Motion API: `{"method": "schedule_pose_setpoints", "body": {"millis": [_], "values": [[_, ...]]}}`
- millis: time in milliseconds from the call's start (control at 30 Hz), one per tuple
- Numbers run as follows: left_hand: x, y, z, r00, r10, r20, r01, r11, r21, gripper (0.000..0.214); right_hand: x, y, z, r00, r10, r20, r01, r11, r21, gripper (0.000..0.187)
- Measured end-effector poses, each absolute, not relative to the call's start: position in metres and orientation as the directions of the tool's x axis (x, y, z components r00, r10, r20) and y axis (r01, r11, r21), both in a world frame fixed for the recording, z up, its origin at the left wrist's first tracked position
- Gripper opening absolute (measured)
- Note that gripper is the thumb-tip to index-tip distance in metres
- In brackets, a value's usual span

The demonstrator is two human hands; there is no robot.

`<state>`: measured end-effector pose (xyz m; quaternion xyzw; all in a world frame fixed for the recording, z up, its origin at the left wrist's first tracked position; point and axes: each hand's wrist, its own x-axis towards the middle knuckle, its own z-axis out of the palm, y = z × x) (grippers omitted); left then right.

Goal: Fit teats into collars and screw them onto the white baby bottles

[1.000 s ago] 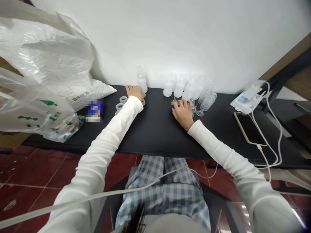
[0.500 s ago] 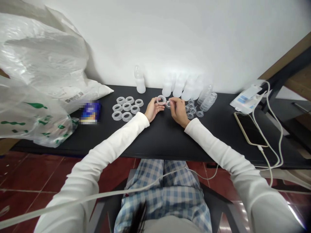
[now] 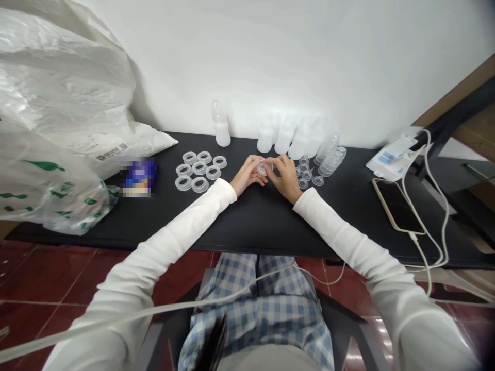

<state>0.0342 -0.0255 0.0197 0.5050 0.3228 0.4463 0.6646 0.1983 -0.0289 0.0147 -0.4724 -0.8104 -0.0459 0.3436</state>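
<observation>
My left hand (image 3: 246, 176) and my right hand (image 3: 285, 176) meet above the middle of the black table (image 3: 247, 216). Between their fingertips they hold a clear plastic ring with a small clear nipple (image 3: 264, 167) pressed into it. Several loose clear rings (image 3: 198, 169) lie on the table left of my left hand. Small clear nipples (image 3: 307, 175) lie just right of my right hand. One assembled bottle (image 3: 220, 124) stands upright by the wall. A row of empty translucent bottles (image 3: 294, 136) stands behind my hands.
Large white plastic bags (image 3: 58, 123) fill the table's left end, with a small blue packet (image 3: 139, 175) beside them. A phone (image 3: 396, 203) on a white cable and a white device (image 3: 390, 154) lie at the right. Checked trousers and a chair sit below the table's edge.
My left hand left the upright bottle and took a ring; my right hand picked a nipple from the pile. Both hands came together at the centre and joined the two parts.
</observation>
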Motion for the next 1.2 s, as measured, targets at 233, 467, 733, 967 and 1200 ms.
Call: {"method": "schedule_pose_setpoints", "body": {"millis": [233, 467, 733, 967, 1200], "values": [[0.036, -0.024, 0.012, 0.359, 0.928, 0.093, -0.186, -0.027, 0.982, 0.031, 0.200, -0.024, 0.006, -0.223, 0.724, 0.653, 0.729, 0.568, -0.381, 0.041], [0.038, -0.028, 0.007, 0.328, 0.917, 0.228, -0.144, -0.190, 0.971, 0.037, 0.198, -0.030, 0.012, -0.333, 0.764, 0.553, 0.741, 0.575, -0.348, 0.036], [0.036, -0.027, 0.006, 0.285, 0.931, 0.228, -0.066, -0.219, 0.974, 0.031, 0.198, -0.028, 0.011, -0.341, 0.789, 0.511, 0.605, 0.600, -0.523, 0.023], [0.036, -0.027, 0.006, 0.266, 0.933, 0.243, -0.048, -0.239, 0.970, 0.031, 0.198, -0.029, 0.015, -0.307, 0.836, 0.455, 0.421, 0.548, -0.723, 0.023], [0.040, -0.023, 0.001, 0.242, 0.950, 0.197, -0.144, -0.165, 0.976, 0.032, 0.199, -0.024, 0.010, -0.269, 0.854, 0.445, 0.391, 0.519, -0.760, 0.034]]}}
